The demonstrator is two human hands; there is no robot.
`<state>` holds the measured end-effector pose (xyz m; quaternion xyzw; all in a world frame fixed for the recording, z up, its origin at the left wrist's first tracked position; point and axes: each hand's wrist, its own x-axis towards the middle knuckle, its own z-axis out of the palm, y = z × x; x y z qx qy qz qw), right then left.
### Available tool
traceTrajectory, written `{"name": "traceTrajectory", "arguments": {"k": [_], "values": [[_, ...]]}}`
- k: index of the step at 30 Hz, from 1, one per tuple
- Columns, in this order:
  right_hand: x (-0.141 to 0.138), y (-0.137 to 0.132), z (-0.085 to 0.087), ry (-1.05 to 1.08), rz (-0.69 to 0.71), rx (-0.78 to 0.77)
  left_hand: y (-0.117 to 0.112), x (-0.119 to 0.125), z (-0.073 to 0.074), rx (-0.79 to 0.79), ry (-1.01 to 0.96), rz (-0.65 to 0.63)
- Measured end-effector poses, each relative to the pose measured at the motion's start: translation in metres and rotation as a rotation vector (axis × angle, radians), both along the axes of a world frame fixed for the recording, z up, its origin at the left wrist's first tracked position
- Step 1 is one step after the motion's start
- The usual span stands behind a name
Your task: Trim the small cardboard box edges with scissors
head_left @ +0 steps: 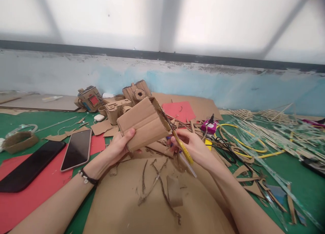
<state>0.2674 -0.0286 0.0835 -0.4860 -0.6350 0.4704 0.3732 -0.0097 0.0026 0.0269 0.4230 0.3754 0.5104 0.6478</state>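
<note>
My left hand [118,146] grips the lower left corner of a folded cardboard piece [143,123], thumb on its front face, holding it tilted above the table. My right hand [194,146] is closed round a yellow-handled cutter [182,146], whose tip meets the right edge of the cardboard piece. Thin cardboard shavings [156,184] lie below on a large flat cardboard sheet [122,207].
Two phones, one [77,149] and the other [30,164], lie on red paper [22,200] at left. Cardboard models [115,103] stand at the back by the wall. A magenta gadget [209,126], yellow cable [250,152] and a heap of strips [276,132] crowd the right on green matting.
</note>
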Motion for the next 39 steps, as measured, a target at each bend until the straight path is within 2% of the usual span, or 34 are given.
{"name": "traceTrajectory", "arguments": {"k": [7,11,17,21,27,30,34,39], "values": [[0.005,0.004,-0.007,-0.057,-0.031,0.062,-0.002,0.000,0.006,0.026,0.057,-0.006],[0.004,0.003,-0.005,-0.001,-0.006,0.045,-0.002,0.000,0.005,0.023,0.044,-0.023],[0.002,-0.003,0.002,-0.044,-0.043,0.032,-0.001,0.000,0.005,-0.005,0.033,-0.026],[0.004,-0.002,-0.001,-0.075,-0.023,0.006,-0.001,-0.001,0.007,-0.012,0.055,-0.017],[0.011,0.009,-0.013,-0.281,-0.076,0.155,-0.003,-0.001,0.008,-0.045,0.065,-0.046],[0.014,0.008,-0.010,-0.288,-0.029,0.182,-0.003,-0.003,0.009,-0.017,0.070,-0.076],[0.020,0.005,-0.003,-0.236,0.094,0.135,-0.001,-0.007,0.012,-0.007,0.082,-0.119],[0.021,0.006,-0.002,-0.268,0.081,0.227,-0.001,-0.013,0.019,0.013,0.126,-0.133]]}}
